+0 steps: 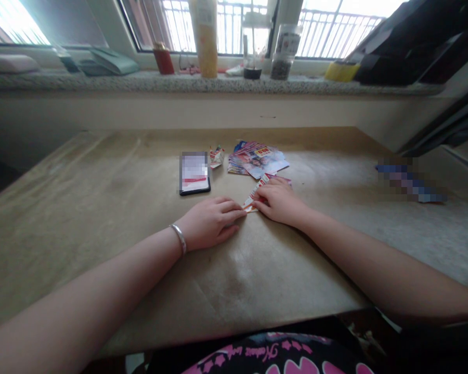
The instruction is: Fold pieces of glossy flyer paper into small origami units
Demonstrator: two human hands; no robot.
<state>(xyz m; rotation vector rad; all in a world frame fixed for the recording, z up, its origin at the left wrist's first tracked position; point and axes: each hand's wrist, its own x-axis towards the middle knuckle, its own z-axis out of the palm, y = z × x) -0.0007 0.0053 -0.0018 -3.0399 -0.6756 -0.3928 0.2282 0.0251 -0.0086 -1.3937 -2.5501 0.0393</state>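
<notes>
Beige and marbled, the table [62, 208] stretches across the view. Left of centre lies a phone [194, 179], its screen blurred out and unreadable. Near its right side sits a small crumpled-looking paper piece [217, 157], perhaps one already folded. Nearer, the left hand [214, 223], below a silver bracelet [179, 239], lies with fingers stretched and thumb apart, fingertips at the near tip of a white and red paper [253, 198]. That paper lies at the centre of the table, its visible part narrow and pointed; it looks partly folded, with its shaping unfinished. Its red lettering is too small to read. Just beyond, a fanned pile of colourful leaflets [253, 160] lies flat, seemingly unworked; a yellow patch carries red digits, not surely legible. The right hand [276, 200] curls over the paper; whether it pinches or only presses, I cannot tell. Far to the right lies a blurred blue and purple item [409, 183], any writing hidden.
</notes>
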